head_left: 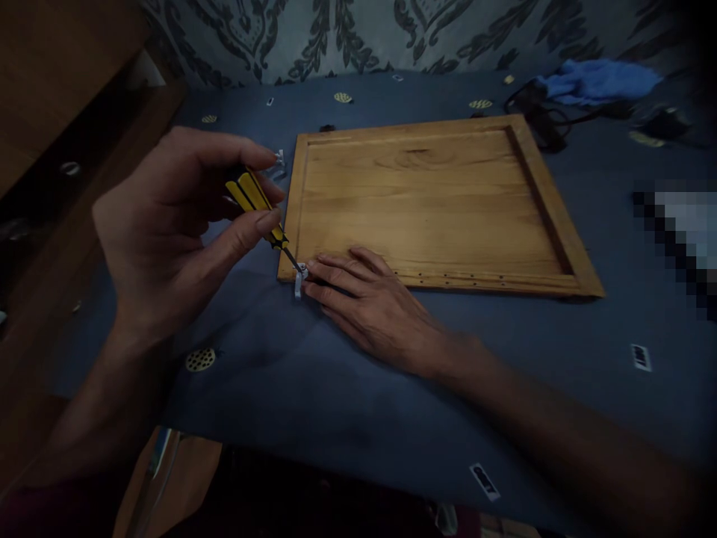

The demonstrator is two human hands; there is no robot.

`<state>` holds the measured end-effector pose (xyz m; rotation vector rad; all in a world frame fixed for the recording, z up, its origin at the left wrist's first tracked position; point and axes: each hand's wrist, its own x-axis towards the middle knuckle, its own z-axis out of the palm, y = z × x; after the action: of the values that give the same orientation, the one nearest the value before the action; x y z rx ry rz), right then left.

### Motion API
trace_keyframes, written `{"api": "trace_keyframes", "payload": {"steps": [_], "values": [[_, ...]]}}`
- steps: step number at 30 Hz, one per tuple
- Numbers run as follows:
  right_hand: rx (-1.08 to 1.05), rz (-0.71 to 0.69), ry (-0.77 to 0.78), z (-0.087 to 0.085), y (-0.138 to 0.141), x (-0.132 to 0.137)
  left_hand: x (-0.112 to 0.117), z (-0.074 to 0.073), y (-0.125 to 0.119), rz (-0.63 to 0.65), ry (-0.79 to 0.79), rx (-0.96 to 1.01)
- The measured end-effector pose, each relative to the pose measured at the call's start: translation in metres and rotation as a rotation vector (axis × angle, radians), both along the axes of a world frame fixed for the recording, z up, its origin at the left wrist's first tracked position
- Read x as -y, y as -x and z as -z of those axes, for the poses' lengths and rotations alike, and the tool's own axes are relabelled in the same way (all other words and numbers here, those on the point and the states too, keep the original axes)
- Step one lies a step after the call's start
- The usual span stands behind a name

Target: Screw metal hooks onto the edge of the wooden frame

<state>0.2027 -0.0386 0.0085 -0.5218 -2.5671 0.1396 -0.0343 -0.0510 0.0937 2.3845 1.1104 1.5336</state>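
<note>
My left hand [179, 217] is closed round a small screwdriver [253, 196] with a yellow and black handle. The screwdriver slants down to the right, its tip at a small pale bracket [299, 280]. That bracket sits at the near left corner of a framed wooden panel [414, 202], partly over its edge. Stretched out flat over the panel's near edge is my right hand [373, 306], its fingertips against the bracket's right side. Another small pale fitting [278, 168] lies beyond my left fingers, partly hidden by them.
A blue cloth [602, 81] and a dark corded object [541, 116] lie at the back right of the blue patterned table cover [392, 418]. Dark holes run along the panel's near edge. Wooden furniture [61, 90] stands at left, and a patterned wall [370, 37] rises behind.
</note>
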Motion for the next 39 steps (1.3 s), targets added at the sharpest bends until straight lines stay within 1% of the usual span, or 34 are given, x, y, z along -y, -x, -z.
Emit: {"api": "trace_keyframes", "payload": {"steps": [5, 10, 12, 15, 17, 20, 25, 29, 31, 34, 39], "values": [[0.008, -0.008, 0.031, -0.001, 0.0, 0.0, -0.007, 0.002, 0.007, 0.029, -0.08, -0.053], [0.011, -0.006, 0.045, -0.001, 0.0, 0.0, -0.008, 0.001, 0.01, -0.025, -0.089, -0.1], [0.015, -0.001, 0.039, -0.001, 0.0, 0.0, -0.005, -0.002, 0.009, -0.003, -0.063, -0.117], [0.016, -0.003, 0.036, -0.001, 0.0, 0.0, 0.0, -0.005, 0.003, 0.043, 0.003, -0.084], [0.017, 0.0, 0.03, -0.001, 0.0, 0.0, 0.002, -0.006, 0.0, 0.045, 0.038, -0.077], [0.029, 0.008, 0.026, -0.001, 0.0, 0.0, 0.004, -0.006, -0.003, 0.049, 0.045, -0.095], [0.031, 0.018, 0.025, 0.001, 0.001, 0.0, 0.001, -0.004, 0.0, -0.011, -0.018, -0.134], [0.024, 0.014, 0.026, 0.002, 0.0, 0.0, -0.001, -0.004, 0.001, -0.009, -0.171, -0.176], [0.012, 0.008, 0.013, 0.003, 0.0, 0.0, 0.001, -0.005, 0.0, -0.043, -0.173, -0.197], [0.015, 0.006, 0.01, 0.003, 0.0, 0.0, 0.006, -0.007, -0.004, -0.131, -0.109, -0.249], [0.012, 0.003, 0.014, 0.003, 0.0, 0.0, 0.009, -0.009, -0.002, -0.144, -0.145, -0.294]]}}
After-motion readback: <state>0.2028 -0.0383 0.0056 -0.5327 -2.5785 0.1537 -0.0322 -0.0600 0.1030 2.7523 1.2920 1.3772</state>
